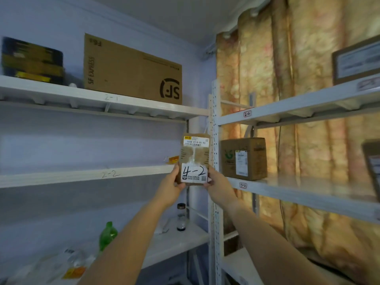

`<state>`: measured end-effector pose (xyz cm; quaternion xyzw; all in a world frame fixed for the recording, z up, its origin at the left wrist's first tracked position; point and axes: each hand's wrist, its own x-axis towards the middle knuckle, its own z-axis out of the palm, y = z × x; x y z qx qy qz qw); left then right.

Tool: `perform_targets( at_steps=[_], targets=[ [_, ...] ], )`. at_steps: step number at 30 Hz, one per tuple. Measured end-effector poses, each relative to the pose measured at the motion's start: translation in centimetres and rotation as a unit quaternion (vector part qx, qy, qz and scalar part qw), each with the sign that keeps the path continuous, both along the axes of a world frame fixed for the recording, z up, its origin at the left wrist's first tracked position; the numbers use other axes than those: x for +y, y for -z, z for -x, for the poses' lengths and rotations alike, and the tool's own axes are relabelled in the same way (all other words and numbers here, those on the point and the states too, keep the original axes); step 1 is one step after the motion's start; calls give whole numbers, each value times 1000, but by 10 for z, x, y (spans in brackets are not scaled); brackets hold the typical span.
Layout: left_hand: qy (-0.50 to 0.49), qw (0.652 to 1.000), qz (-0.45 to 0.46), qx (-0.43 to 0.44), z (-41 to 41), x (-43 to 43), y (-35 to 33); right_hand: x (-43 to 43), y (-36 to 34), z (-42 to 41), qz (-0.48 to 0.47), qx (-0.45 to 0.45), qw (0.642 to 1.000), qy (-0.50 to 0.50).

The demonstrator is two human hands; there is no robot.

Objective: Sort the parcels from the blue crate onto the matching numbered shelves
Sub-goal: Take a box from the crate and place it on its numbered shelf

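Together, left hand (172,185) and right hand (218,187) grip one parcel (194,159).

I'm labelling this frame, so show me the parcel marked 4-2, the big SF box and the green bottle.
parcel (194,159), head view, on its brown middle above the handwritten label.
SF box (131,73), head view, on its plain cardboard front.
green bottle (108,235), head view, on its body.

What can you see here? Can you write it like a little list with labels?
held parcel: small brown parcel marked 4-2, upright
left hand: grip on the parcel's lower left edge
right hand: grip on its lower right edge
left shelf labels: 2-1 above, 2-2 below
right shelf labels: 2-2 above, 3-2 below
on shelf 2-1: big SF box
on shelf 3-2: brown box
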<state>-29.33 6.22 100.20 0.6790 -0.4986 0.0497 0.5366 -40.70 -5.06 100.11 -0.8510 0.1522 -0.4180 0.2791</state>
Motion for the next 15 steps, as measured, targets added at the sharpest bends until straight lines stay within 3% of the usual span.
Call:
perform_targets(
  at_steps=[6, 15],
  targets=[
    [49, 999, 0, -17, 12, -13, -11, 2, -21, 37, 45, 49, 995, 74],
    [129, 991, -6, -39, 44, -32, -8, -6, -11, 88, 28, 60, 989, 130]
  ],
)
